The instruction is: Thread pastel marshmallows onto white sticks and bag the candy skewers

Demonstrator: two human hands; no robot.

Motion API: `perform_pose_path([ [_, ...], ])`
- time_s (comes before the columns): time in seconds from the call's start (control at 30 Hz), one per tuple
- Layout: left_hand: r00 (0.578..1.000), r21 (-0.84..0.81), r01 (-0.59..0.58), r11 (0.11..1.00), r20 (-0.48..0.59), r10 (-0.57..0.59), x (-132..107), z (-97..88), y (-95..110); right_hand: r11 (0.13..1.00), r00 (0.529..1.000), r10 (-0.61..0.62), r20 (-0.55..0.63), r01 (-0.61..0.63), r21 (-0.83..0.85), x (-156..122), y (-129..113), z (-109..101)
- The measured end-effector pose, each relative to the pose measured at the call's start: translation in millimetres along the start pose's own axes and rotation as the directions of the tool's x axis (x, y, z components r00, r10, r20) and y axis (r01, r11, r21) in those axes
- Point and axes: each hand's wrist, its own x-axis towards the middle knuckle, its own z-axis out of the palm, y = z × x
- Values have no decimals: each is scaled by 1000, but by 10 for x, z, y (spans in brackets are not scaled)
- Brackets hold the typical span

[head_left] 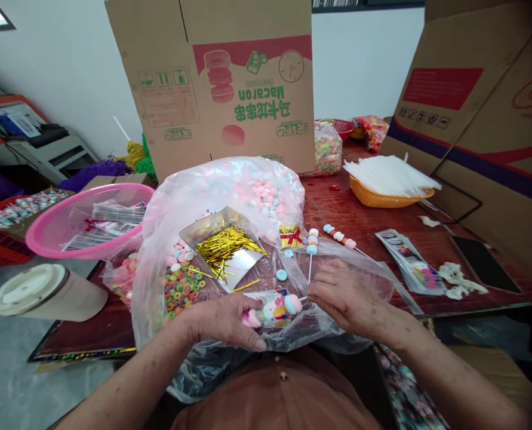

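Observation:
My left hand is closed round a marshmallow skewer, which lies low over the plastic sheet. A clear printed wrapper covers part of its pink, white and blue pieces. At the stick end, my right hand pinches with thumb and fingers near the tip of the white stick. Just beyond that hand lie an uncovered skewer and a second skewer. Gold twist ties sit heaped in an open clear packet, with one loose tie close to my left hand.
A large clear bag of marshmallows spreads before me, with ring-shaped candies at its left. A pink basket holds printed wrappers. A lidded cup leans at left. Tall cardboard boxes, a yellow basket and a phone stand around.

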Motion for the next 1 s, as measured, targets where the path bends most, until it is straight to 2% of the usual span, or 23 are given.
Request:
perform_pose_path([
  [0.07,999,-66,-54,996,3,54,27,13,0,999,1000,-23,14,24,-26,9,-19,-12],
  [0.17,969,-56,-216,975,-139,206,77,55,54,998,999,-31,36,33,-49,19,-52,-23],
  [0.23,947,1,-253,967,-203,248,100,85,88,996,998,-39,45,42,-76,25,-64,-30],
  [0.3,951,20,-248,969,-186,247,108,103,91,991,998,-52,34,55,-124,28,-60,-40],
  [0.4,990,-100,-144,985,-16,143,110,105,44,982,996,-87,-17,83,-168,26,-36,-54],
  [0.47,993,-190,-42,981,100,62,118,103,9,979,993,-110,-44,100,-175,21,-23,-57],
  [0.53,989,-252,1,968,140,35,136,106,-2,977,990,-123,-67,109,-181,17,-21,-53],
  [0.67,987,-321,18,947,155,33,181,140,57,979,986,-147,-82,134,-154,7,-53,-5],
  [0.8,989,-257,68,964,144,-31,218,199,124,983,989,-140,-45,133,-123,-16,-96,88],
  [0.93,998,-160,25,987,55,-17,214,216,151,989,994,-103,25,105,-107,-52,-123,115],
  [1.0,998,-20,-42,999,-50,41,194,207,171,992,996,-65,63,71,-104,-65,-147,83],
])
